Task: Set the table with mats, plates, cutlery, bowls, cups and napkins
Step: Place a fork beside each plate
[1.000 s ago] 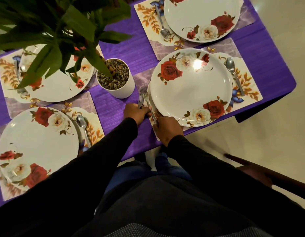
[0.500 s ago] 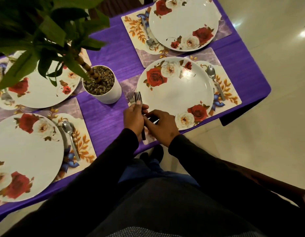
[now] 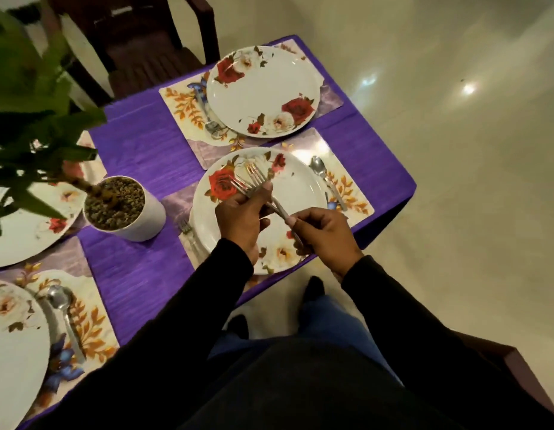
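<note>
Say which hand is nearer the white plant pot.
Left. The left hand is just right of the plant pot; the right hand is farther right, beyond it.

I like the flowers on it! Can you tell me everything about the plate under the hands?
The plate is round, white and glossy, with red and cream roses near its rim. It lies flat on a mat at the table's near edge. A fork lies along its left side and a spoon on its right. Both hands hold forks above it.

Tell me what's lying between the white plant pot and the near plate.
In the head view, a fork lies between the white plant pot and the near plate, right beside the plate's left rim.
</note>
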### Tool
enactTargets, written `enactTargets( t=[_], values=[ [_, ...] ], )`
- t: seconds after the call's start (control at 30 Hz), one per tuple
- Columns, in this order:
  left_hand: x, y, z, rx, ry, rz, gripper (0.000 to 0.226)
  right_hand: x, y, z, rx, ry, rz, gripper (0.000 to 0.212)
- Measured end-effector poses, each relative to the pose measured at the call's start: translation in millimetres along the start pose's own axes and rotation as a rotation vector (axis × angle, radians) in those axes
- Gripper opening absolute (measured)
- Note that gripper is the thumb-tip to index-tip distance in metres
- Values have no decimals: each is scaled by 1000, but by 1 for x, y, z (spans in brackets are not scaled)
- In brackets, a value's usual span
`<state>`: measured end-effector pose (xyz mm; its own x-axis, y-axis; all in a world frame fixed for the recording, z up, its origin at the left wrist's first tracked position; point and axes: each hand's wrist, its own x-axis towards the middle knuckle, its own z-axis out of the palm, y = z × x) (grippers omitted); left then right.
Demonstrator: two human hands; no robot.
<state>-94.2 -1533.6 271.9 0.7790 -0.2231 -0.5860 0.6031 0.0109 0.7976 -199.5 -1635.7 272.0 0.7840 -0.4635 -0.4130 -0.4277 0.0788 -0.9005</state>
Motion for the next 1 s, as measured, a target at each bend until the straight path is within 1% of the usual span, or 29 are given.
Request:
enactTargets(
  t=[0.13,0.27,0.37,0.4,0.5,0.63,0.7,0.77,0.83,0.9,1.0],
  values=[
    [12,-2,59,-12,33,35,15,34,-1,-64,62,0,-22,16],
    [26,-6,131,-57,115,30,13,77,-6,-135,119,-112,10,14],
    [31,-5,184,-63,204,42,9,110,-15,-189,125,-164,37,3],
    [32,-5,198,-68,227,48,8,121,-20,-204,112,-182,36,3],
    [37,-4,232,-61,285,86,9,152,-37,-240,100,-247,52,4],
    [44,-1,264,-109,347,121,14,189,-59,-266,154,-244,98,4],
    [50,-1,277,-165,336,113,12,204,-68,-278,158,-249,98,3],
    [59,-1,288,-210,292,95,10,215,-74,-293,166,-239,91,7],
    [72,-2,299,-234,248,100,16,228,-76,-308,209,-250,80,10],
    [81,-5,313,-249,253,105,16,240,-77,-322,236,-275,118,10],
    [93,-6,342,-313,287,114,16,268,-79,-341,236,-290,177,4]
  ],
)
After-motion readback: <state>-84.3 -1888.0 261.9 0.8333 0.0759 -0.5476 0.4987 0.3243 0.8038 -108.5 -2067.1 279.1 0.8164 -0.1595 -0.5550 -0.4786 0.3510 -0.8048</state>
